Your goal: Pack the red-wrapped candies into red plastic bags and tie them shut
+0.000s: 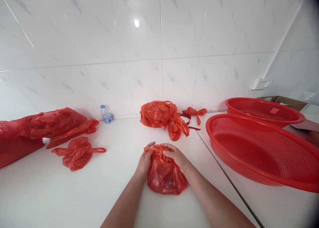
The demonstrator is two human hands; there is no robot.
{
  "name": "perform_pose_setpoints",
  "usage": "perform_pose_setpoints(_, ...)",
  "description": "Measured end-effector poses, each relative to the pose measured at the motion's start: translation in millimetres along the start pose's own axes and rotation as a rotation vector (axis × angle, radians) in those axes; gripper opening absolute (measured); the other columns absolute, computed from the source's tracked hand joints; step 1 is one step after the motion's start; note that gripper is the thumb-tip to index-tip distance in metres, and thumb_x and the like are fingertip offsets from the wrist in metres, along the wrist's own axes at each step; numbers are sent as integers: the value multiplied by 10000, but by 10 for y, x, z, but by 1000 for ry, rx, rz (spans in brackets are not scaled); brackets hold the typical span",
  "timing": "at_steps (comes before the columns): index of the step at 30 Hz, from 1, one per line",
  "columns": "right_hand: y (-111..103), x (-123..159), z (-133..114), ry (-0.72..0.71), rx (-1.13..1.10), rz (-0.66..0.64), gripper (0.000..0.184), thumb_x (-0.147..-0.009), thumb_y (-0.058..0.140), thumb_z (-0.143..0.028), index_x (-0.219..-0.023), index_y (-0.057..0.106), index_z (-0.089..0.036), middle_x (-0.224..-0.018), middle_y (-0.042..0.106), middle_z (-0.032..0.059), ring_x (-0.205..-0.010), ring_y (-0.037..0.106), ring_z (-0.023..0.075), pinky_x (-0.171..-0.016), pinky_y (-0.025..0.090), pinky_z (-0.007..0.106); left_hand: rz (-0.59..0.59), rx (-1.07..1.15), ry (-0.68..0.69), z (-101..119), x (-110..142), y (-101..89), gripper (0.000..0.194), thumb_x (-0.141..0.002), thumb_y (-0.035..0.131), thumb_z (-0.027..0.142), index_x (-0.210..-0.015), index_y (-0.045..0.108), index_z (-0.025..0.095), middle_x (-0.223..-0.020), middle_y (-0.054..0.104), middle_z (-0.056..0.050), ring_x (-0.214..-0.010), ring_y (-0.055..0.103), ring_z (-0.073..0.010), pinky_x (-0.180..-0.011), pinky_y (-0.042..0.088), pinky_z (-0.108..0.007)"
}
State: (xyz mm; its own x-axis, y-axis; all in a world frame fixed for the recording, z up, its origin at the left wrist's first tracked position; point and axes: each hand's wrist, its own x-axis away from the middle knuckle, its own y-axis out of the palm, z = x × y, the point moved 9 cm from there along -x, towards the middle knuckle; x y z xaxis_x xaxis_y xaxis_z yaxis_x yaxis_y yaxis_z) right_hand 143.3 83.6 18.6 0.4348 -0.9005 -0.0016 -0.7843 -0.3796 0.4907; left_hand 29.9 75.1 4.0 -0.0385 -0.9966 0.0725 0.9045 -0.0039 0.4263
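Note:
A red plastic bag (166,178) with something bulky inside rests on the white table in front of me. Its contents show only dimly through the thin film. My left hand (146,158) grips the gathered top of the bag on the left side, thumb on the near face. On the right, my right hand (175,155) pinches the bunched plastic near the handles, its fingers curled over the far side. Both hands are closed on the bag; some fingertips are hidden behind it.
Crumpled red bags (159,114) lie by the tiled wall, and a knotted red bag (77,154) lies left. A large red bag pile (50,123) and a water bottle (107,115) stand beyond. Red plastic baskets (249,151) occupy the right, past a table seam.

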Motion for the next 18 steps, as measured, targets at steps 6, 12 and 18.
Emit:
perform_pose_setpoints(6,71,56,-81,14,44,-60,578,-566,787,-216,-1103,575,-232,-841,654,2,-730,620,158,-706,478,301,49,219,-11,3,-39,3,443,-664,634,169,-1103,572,187,-941,678,-55,-795,656,-194,-757,502,-316)
perform_pose_setpoints(12,16,11,16,36,158,-132,594,-573,734,-158,-1139,573,-242,-852,618,-7,-747,587,148,-681,463,274,94,252,-21,14,-27,-13,298,-701,630,204,-994,592,165,-867,672,-47,-747,651,-187,-699,504,-297)
perform_pose_setpoints(18,-240,-70,-39,-192,628,201,164,-657,588,-162,-809,640,-198,-673,588,-21,-616,498,130,-584,391,251,11,197,-36,20,18,83,335,-778,617,337,-1069,552,184,-835,666,-47,-695,647,-188,-648,500,-305)
